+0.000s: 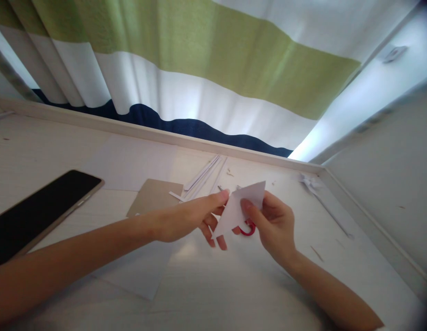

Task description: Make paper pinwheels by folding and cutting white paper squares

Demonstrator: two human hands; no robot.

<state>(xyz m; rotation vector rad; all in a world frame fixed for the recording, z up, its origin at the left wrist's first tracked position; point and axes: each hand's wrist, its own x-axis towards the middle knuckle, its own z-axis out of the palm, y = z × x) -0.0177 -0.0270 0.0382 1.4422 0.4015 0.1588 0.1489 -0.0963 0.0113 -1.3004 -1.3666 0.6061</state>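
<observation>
A folded white paper piece (239,207), roughly triangular, is held above the white table between both hands. My left hand (192,218) pinches its left edge with thumb and forefinger, the other fingers curled below. My right hand (271,225) grips the right side, thumb pressed on the front of the paper. A red ring-shaped thing (248,228), perhaps a scissors handle, shows just under the paper by my right hand's fingers; the remainder of it is hidden.
A dark tablet (37,209) lies at the left. A brown card (154,196) and white sheets (137,271) lie under my left arm. Cut paper strips (202,177) and scraps are scattered behind. A striped curtain (199,69) hangs beyond the table's raised rim (165,134).
</observation>
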